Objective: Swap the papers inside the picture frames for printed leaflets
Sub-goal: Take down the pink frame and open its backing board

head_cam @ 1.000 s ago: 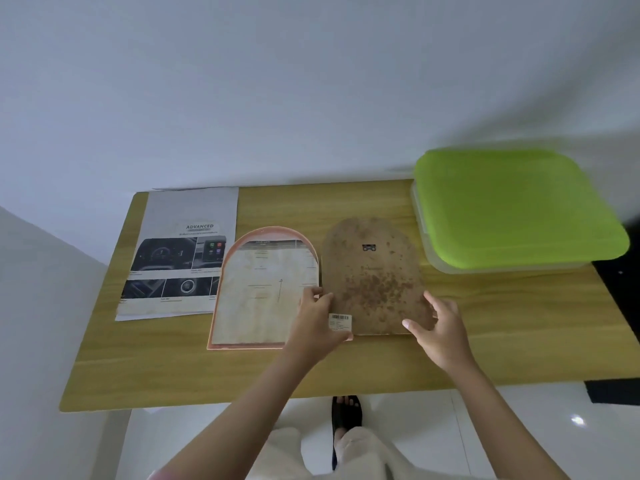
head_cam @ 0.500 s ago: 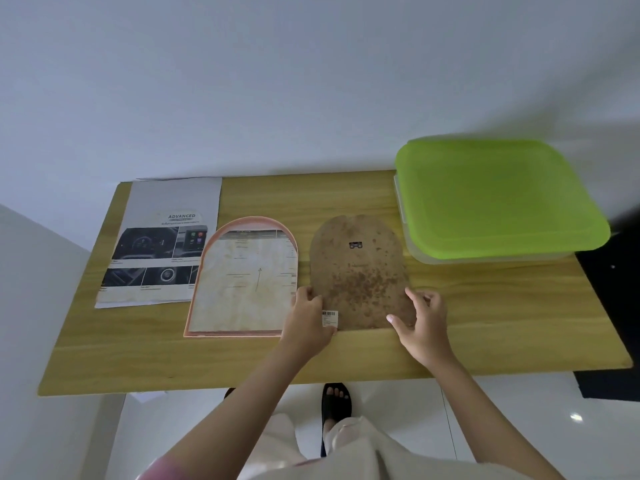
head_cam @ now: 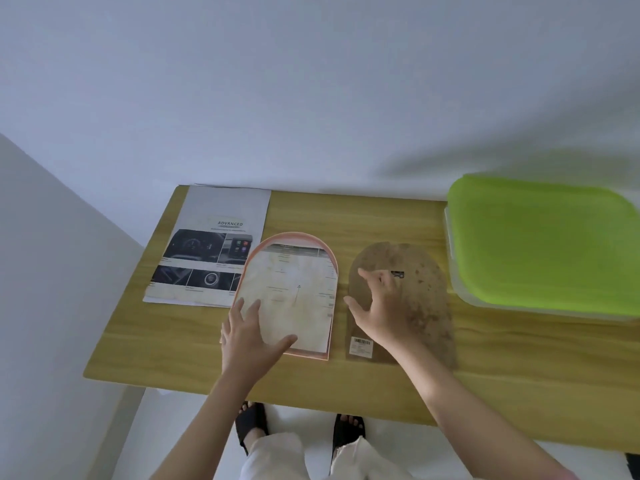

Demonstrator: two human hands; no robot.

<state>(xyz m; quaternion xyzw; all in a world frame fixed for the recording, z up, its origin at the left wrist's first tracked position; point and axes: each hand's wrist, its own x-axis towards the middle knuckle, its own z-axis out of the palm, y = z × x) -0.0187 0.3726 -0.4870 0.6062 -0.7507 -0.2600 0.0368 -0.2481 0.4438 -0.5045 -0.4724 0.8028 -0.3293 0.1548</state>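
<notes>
The arched picture frame [head_cam: 325,268] lies face-down on the wooden table [head_cam: 381,216] with its brown backing board [head_cam: 426,306] off beside it. The old paper [head_cam: 294,292] remains inside; the printed leaflet [head_cam: 211,244] waits just left. The left hand [head_cam: 247,336] lies spread on the paper's near corner and the right hand [head_cam: 379,311] hovers open over the board, gripping nothing.

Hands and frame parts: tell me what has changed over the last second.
The left hand let go of the brown backing board and shifted left onto the arched frame. The right hand moved up from the board's lower edge over its middle. Leaflet, frame, board and green-lidded box stayed put.
</notes>
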